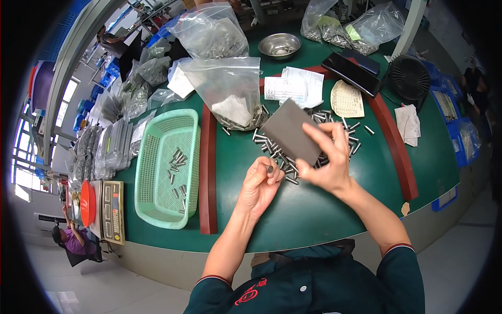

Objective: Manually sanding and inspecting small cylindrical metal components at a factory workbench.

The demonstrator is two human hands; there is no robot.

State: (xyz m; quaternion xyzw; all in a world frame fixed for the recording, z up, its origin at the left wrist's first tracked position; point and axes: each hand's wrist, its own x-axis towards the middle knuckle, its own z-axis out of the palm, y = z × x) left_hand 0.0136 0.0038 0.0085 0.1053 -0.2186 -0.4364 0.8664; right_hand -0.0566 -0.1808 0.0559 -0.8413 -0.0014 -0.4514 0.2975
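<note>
My left hand (257, 187) is closed around a small metal pin (270, 169), whose round end shows between thumb and fingers. In my right hand (332, 165) is a dark grey rectangular sheet (288, 131) that looks like sandpaper, pinched between thumb and fingers and tilted. It hangs just beyond the left hand, over a loose pile of metal pins (272, 148), and hides part of that pile. To the left, a light green plastic basket (140, 180) has several pins scattered on its bottom.
Red strips (208, 172) divide the green table (293, 225). A clear bag of pins (225, 86), paper slips (298, 86), a steel bowl (280, 46), a phone (351, 75) and a black fan (408, 78) stand around the pile. A scale (112, 212) sits at far left.
</note>
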